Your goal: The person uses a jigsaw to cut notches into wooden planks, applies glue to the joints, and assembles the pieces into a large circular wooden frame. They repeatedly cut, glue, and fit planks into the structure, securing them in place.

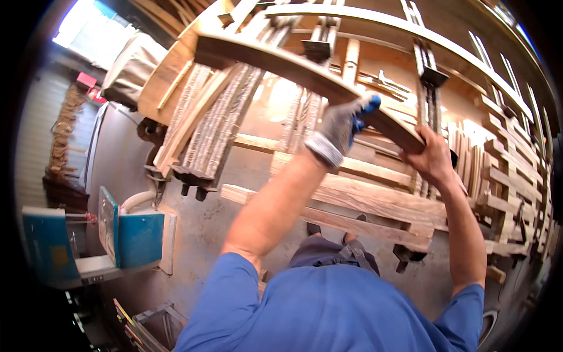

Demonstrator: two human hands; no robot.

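while both hands grip, plank point(281, 61) sits under fingers point(363, 108).

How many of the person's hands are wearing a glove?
1. The left hand wears a grey and blue work glove, gripping the long curved wooden piece. The right hand is bare, holding the same piece's end.

Bright daylight glares from the upper left window point(82, 20), while fisheye distortion bends and darkens the blurred rim.

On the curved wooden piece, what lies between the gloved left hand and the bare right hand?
Only a short bare stretch of the curved wooden piece separates the left hand from the right hand, seen in the head view.
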